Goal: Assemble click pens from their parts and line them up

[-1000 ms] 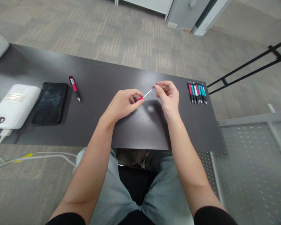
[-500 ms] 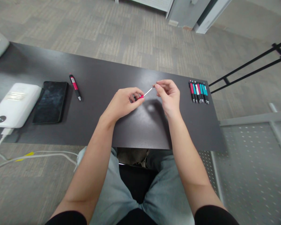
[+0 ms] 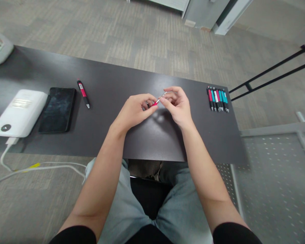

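Over the middle of the table, my left hand (image 3: 136, 110) is closed around a red pen barrel (image 3: 155, 103), most of which my fingers cover. A thin whitish pen refill (image 3: 164, 94) lies in line with the barrel's open end. My right hand (image 3: 178, 105) pinches this refill between thumb and fingers, close to my left fingertips. How deep the refill sits in the barrel I cannot tell. To the left lies a red and black pen (image 3: 83, 94) with a silver tip. Near the right end, several red, teal and white pens (image 3: 218, 99) form a row.
A white power bank (image 3: 19, 113) with a white cable (image 3: 5, 159) plugged in rests at the left, beside a black phone (image 3: 58, 110). A grey and white object (image 3: 1, 51) occupies the far left corner. Black metal bars (image 3: 271, 74) stand beyond the table's right edge.
My right hand has moved left toward my left hand, and less of the refill shows between them. My left hand holds its place with the barrel.
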Demonstrator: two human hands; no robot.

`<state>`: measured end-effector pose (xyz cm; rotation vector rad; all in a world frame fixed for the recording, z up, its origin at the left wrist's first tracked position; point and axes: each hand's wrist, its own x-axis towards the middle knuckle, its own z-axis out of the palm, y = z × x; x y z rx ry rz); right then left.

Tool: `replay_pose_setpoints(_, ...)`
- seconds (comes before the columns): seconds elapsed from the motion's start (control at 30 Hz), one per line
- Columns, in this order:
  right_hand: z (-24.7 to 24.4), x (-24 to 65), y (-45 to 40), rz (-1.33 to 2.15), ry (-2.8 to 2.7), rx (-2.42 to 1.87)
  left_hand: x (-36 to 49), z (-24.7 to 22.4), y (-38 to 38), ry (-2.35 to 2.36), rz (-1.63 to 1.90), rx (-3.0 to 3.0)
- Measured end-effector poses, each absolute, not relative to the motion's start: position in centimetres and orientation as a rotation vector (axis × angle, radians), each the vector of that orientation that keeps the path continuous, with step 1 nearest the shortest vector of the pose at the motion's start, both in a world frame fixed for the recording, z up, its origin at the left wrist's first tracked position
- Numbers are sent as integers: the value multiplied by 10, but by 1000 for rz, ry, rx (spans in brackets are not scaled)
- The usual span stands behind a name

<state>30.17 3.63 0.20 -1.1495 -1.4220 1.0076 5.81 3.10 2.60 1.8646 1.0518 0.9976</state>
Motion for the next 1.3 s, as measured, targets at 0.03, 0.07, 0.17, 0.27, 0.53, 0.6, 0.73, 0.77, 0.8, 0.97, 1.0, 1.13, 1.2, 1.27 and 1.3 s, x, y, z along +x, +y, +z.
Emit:
replay_pose_setpoints(0.03, 2, 302, 36, 1019, -1438, -1149, 58, 26, 31, 1057, 1008, 1859)
replay_pose_setpoints(0.07, 2, 303, 36, 1028, -1457, -1148, 58, 26, 31, 1061, 1026, 1854)
replay_pose_setpoints(0.17, 0, 308, 35, 1032, -1531, -1144, 58, 25, 35, 1088, 1127, 1834)
replay_pose_setpoints(0.27, -5, 311, 35, 978, -1665, -1192, 57, 22, 40, 1181, 1245, 1789)
replay_pose_setpoints(0.53, -16, 305, 32, 728, -2039, -1306, 53, 22, 42, 1297, 1329, 1696)
replay_pose_setpoints(0.6, -17, 302, 32, 711, -2064, -1332, 54, 24, 41, 1312, 1308, 1698)
replay_pose_setpoints(0.73, -16, 300, 34, 680, -2087, -1336, 53, 25, 42, 1312, 1295, 1716)
replay_pose_setpoints(0.77, -16, 300, 35, 674, -2086, -1333, 53, 24, 42, 1309, 1293, 1720)
replay_pose_setpoints(0.8, -15, 300, 35, 674, -2079, -1330, 53, 24, 43, 1301, 1292, 1723)
replay_pose_setpoints(0.97, -13, 306, 38, 853, -1911, -1275, 51, 22, 43, 1304, 1283, 1728)
replay_pose_setpoints(1.0, -13, 307, 39, 913, -1850, -1255, 51, 22, 43, 1314, 1270, 1727)
replay_pose_setpoints(1.13, -8, 309, 44, 1022, -1568, -1183, 50, 24, 41, 1294, 1232, 1742)
replay_pose_setpoints(1.2, -5, 310, 46, 989, -1446, -1178, 50, 25, 40, 1270, 1203, 1761)
replay_pose_setpoints(1.27, -2, 311, 47, 924, -1362, -1170, 50, 26, 38, 1237, 1168, 1778)
replay_pose_setpoints(1.3, -1, 312, 48, 888, -1334, -1163, 51, 27, 38, 1215, 1151, 1787)
